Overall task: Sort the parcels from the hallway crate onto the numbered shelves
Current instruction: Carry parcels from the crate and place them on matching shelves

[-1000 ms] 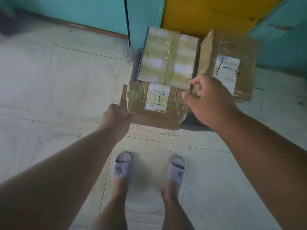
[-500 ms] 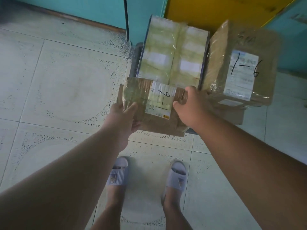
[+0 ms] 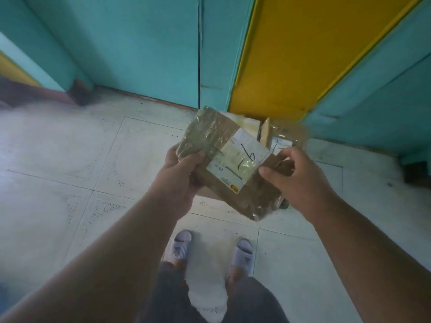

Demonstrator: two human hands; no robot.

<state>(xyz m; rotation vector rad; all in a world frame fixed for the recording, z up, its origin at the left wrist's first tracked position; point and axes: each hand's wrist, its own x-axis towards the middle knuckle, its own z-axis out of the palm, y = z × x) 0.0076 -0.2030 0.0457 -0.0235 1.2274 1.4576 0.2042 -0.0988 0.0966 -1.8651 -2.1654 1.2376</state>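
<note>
A person's left hand [image 3: 180,173] and right hand [image 3: 300,180] grip opposite edges of a tape-wrapped brown parcel [image 3: 224,164], held tilted in the air above a pale tiled floor [image 3: 70,164] that lies open to the left. Beyond the parcel, partly hidden by it, more parcels [image 3: 283,138] sit against a turquoise wall [image 3: 140,47] and a yellow door [image 3: 291,50]. Two slippered feet [image 3: 241,255] stand below.

Bare forearms, dark shorts [image 3: 251,301], lilac slides [image 3: 241,255]
</note>
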